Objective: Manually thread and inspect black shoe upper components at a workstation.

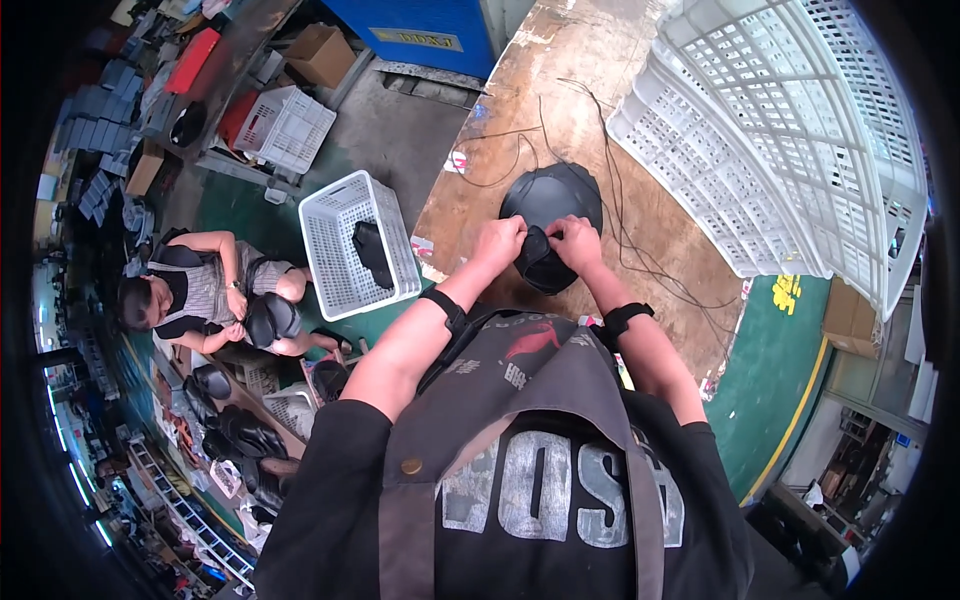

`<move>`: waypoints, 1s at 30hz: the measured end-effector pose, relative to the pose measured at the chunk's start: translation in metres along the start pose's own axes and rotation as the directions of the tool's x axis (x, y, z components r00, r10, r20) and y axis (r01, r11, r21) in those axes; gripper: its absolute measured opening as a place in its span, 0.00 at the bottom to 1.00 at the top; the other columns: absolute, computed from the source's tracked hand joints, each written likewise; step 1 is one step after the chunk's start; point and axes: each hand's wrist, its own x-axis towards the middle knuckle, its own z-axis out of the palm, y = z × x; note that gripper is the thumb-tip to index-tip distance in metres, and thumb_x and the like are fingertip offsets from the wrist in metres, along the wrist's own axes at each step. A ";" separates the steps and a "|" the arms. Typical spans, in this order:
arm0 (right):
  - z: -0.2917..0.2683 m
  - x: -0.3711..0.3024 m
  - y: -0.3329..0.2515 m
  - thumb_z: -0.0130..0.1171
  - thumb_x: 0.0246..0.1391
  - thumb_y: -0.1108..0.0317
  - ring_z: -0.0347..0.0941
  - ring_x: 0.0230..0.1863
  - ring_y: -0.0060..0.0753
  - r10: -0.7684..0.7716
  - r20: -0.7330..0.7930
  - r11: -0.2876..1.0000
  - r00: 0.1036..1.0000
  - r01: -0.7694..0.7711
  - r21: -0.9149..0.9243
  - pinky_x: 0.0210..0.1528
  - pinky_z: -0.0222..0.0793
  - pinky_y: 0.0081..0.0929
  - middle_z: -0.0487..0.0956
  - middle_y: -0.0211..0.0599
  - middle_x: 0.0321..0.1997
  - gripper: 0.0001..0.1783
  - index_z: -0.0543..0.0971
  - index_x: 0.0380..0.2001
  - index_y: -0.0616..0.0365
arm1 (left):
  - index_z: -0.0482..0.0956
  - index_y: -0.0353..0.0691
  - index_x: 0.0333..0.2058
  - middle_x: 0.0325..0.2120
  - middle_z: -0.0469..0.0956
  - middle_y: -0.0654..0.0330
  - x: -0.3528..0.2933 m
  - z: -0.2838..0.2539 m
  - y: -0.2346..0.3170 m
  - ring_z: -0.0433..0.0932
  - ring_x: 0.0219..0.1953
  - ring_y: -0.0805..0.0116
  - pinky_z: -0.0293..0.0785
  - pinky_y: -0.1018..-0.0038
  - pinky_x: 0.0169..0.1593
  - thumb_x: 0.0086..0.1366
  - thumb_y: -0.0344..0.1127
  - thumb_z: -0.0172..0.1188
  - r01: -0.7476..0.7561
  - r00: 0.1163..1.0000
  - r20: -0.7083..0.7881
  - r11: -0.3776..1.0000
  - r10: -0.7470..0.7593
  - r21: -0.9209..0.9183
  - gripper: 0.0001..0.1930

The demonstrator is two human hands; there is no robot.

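A black, rounded, leather-like piece (553, 195) lies on the wooden table in front of me. Its near side has a raised, folded flap (541, 262) with a small opening at the top. My left hand (502, 240) pinches the left edge of that flap, fingers closed. From the other side, my right hand (575, 243) grips the flap's upper right edge between thumb and fingers. Only a small gap separates the two hands. What the piece is exactly, I cannot tell.
Thin black cords (618, 190) trail over the wooden table (665, 215). White plastic crates (700, 150) are stacked at the right. On the left, a white crate (410, 275) holds a black piece, and a seated person (215, 285) handles a similar black item. A blue cabinet (415, 30) stands beyond.
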 end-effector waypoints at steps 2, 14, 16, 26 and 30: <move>-0.001 0.000 -0.002 0.62 0.39 0.63 0.71 0.42 0.40 -0.006 0.022 0.998 1.000 0.004 0.065 0.46 0.68 0.34 0.76 0.32 0.34 0.08 0.81 0.28 0.44 | 0.76 0.44 0.27 0.24 0.78 0.55 0.001 0.007 -0.008 0.77 0.29 0.53 0.72 0.60 0.33 0.55 0.36 0.57 0.013 1.000 0.006 1.000 -0.013 0.018 0.04; 0.011 -0.002 0.001 0.63 0.40 0.58 0.70 0.42 0.37 -0.006 -0.037 0.993 0.999 0.010 0.114 0.46 0.64 0.33 0.77 0.28 0.36 0.11 0.82 0.31 0.40 | 0.76 0.45 0.26 0.25 0.76 0.59 0.008 -0.005 0.004 0.79 0.27 0.60 0.75 0.66 0.30 0.51 0.31 0.53 -0.344 0.939 0.161 0.862 0.305 0.372 0.04; 0.011 -0.004 0.000 0.63 0.40 0.59 0.70 0.42 0.37 -0.009 -0.045 0.990 0.999 0.015 0.137 0.46 0.64 0.33 0.77 0.28 0.36 0.11 0.82 0.32 0.40 | 0.74 0.43 0.28 0.25 0.75 0.57 0.011 -0.002 0.001 0.78 0.26 0.56 0.75 0.64 0.28 0.48 0.30 0.55 -0.386 0.922 0.176 0.853 0.344 0.351 0.06; 0.015 -0.002 -0.007 0.64 0.38 0.63 0.72 0.40 0.38 -0.068 -0.094 0.992 0.993 0.077 0.103 0.45 0.67 0.33 0.78 0.30 0.34 0.10 0.83 0.29 0.48 | 0.76 0.43 0.27 0.25 0.77 0.56 0.010 0.020 -0.022 0.78 0.28 0.53 0.73 0.61 0.32 0.53 0.35 0.57 -0.127 0.991 0.047 0.992 0.126 0.019 0.04; 0.021 0.000 -0.002 0.61 0.38 0.67 0.72 0.39 0.40 -0.071 -0.120 0.996 0.990 0.077 0.040 0.42 0.68 0.34 0.77 0.33 0.33 0.07 0.80 0.26 0.52 | 0.76 0.43 0.31 0.28 0.78 0.55 0.002 0.022 -0.005 0.77 0.30 0.53 0.72 0.60 0.34 0.54 0.36 0.58 -0.055 0.997 -0.063 0.997 0.051 -0.060 0.07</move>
